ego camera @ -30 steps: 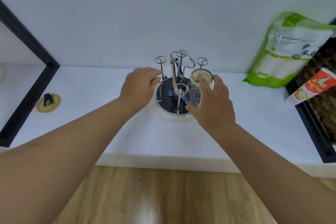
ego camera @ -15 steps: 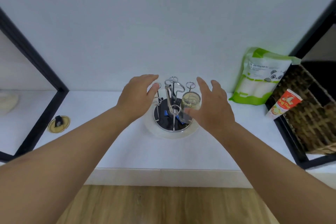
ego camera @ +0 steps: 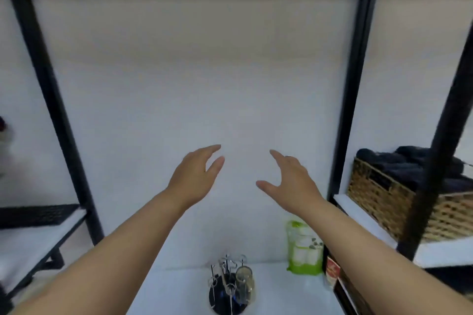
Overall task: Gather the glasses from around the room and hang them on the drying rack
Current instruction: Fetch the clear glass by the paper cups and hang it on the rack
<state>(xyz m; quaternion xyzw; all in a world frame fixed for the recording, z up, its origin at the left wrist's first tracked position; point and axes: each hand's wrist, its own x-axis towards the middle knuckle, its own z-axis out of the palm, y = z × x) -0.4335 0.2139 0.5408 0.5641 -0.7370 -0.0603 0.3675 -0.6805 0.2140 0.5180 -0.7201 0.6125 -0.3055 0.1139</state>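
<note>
The drying rack (ego camera: 226, 289), a round dark base with thin metal pegs, stands on the white counter at the bottom centre. One clear glass (ego camera: 244, 282) hangs upside down on a peg at the rack's right side. My left hand (ego camera: 197, 176) and my right hand (ego camera: 289, 179) are raised well above the rack in front of the white wall. Both are empty with fingers spread. The frame is blurred.
A green and white pouch (ego camera: 304, 248) leans on the wall right of the rack, with a red tube (ego camera: 332, 270) beside it. Black shelf posts (ego camera: 355, 84) rise on both sides. A wicker basket (ego camera: 399, 202) with dark cloth sits on the right shelf.
Both hands have let go of the rack and glass and lifted away. The view has tilted up, so the rack now sits at the bottom edge.
</note>
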